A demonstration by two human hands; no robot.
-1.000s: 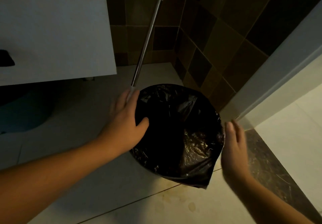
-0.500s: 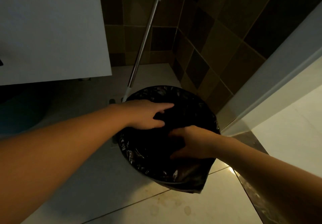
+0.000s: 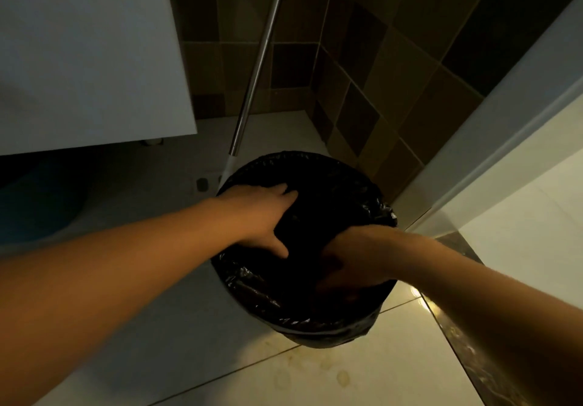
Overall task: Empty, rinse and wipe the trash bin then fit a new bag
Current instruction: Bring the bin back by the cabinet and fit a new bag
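Note:
A round trash bin stands on the tiled floor, lined with a black plastic bag whose edge folds over the rim. Both my hands reach down inside the bin's mouth. My left hand lies at the far left of the opening, fingers straight and spread, pressing the bag inward. My right hand is at the near right, fingers pointing down into the dark bag; its fingertips are lost in shadow. The bin's inside is too dark to make out.
A metal mop handle leans against the brown tiled wall just behind the bin. A white cabinet hangs at the left. A door frame and dark threshold strip run along the right. The floor shows stains in front.
Both hands went from the bin's outer rim into its mouth, and since half a second ago they have sunk slightly deeper, pushing the bag down. The bag's loose flap now lies tighter over the rim.

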